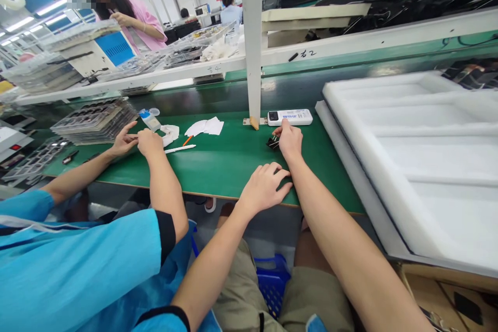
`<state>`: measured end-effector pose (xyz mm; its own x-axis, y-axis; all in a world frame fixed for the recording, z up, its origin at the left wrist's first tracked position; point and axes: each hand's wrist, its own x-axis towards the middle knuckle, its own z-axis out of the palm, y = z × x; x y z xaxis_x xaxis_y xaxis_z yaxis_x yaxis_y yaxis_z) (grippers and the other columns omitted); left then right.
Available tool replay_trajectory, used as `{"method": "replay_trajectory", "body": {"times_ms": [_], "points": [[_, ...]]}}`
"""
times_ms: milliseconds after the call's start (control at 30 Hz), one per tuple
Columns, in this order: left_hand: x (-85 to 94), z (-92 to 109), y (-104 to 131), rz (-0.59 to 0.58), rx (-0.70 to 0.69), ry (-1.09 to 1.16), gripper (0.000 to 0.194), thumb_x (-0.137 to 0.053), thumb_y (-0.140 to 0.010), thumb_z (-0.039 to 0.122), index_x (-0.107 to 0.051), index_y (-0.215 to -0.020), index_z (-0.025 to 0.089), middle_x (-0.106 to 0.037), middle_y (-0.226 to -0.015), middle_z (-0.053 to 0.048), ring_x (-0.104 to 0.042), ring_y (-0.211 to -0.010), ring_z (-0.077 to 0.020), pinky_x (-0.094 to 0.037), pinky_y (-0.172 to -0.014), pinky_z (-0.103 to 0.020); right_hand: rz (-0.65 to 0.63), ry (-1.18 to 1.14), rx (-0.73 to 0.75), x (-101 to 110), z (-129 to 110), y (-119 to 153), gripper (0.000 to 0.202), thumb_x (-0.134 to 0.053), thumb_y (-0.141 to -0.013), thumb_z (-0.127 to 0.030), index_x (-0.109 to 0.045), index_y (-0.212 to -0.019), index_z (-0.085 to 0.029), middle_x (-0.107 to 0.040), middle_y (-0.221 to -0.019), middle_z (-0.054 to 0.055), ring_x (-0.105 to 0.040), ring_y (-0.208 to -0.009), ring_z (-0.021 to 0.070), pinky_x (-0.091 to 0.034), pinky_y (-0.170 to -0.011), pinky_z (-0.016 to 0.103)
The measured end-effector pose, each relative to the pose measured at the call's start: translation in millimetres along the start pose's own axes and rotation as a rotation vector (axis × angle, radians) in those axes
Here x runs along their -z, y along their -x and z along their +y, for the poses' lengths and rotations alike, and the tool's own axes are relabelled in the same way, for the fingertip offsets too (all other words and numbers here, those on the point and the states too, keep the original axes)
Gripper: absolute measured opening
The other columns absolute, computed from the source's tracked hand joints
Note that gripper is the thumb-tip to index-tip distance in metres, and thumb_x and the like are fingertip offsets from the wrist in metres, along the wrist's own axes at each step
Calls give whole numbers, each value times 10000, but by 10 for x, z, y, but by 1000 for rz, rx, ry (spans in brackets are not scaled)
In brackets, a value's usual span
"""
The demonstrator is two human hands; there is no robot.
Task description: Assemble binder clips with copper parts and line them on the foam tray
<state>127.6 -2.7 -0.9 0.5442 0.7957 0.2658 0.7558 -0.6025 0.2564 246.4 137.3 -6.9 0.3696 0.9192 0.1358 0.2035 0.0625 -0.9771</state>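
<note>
My right hand (291, 141) is lowered to the green bench with its fingers curled and pinched at a small black binder clip (273, 142); thin metal wires stick up from it, and part of it is hidden by the fingers. Just behind that hand lies a white handheld device (291, 117) with a dark little screen and blue print. My left hand (265, 185) rests at the bench's front edge, beside my right wrist. Its fingers are spread and loosely bent, and nothing is held in them.
A co-worker's two hands (137, 140) work at my left, near a small bottle (150, 120), white paper pieces (205, 126) and a white pen (180, 149). Stacked trays (95, 120) stand beyond. White foam trays (412, 155) fill my right side. A white post (252, 36) rises ahead.
</note>
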Motion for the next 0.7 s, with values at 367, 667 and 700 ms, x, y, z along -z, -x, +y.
{"method": "replay_trajectory", "body": {"times_ms": [367, 667, 700], "points": [[4, 5, 3, 10, 0, 6, 228, -554, -1013, 333, -651, -1171, 202, -650, -1163, -73, -628, -1045, -240, -502, -904, -388, -2, 4, 9, 10, 11, 8, 716, -329, -1005, -704, -682, -620, -214, -708, -733, 97, -656, -802, 273, -464, -878, 363], [-10, 43, -10, 18, 10, 39, 214, -577, -999, 322, -669, -1155, 207, -669, -1148, -77, -641, -1052, -246, -512, -909, -393, -10, 58, 29, 10, 25, -21, 712, -299, -1015, -694, -627, -584, -231, -700, -722, 103, -647, -777, 290, -463, -883, 384], [-2, 45, -11, 36, 15, 74, 203, -581, -996, 318, -677, -1141, 213, -676, -1139, -72, -648, -1039, -239, -514, -909, -387, -14, 62, 30, 11, 27, -23, 711, -300, -1015, -696, -625, -586, -231, -696, -710, 102, -646, -771, 291, -463, -882, 386]]}}
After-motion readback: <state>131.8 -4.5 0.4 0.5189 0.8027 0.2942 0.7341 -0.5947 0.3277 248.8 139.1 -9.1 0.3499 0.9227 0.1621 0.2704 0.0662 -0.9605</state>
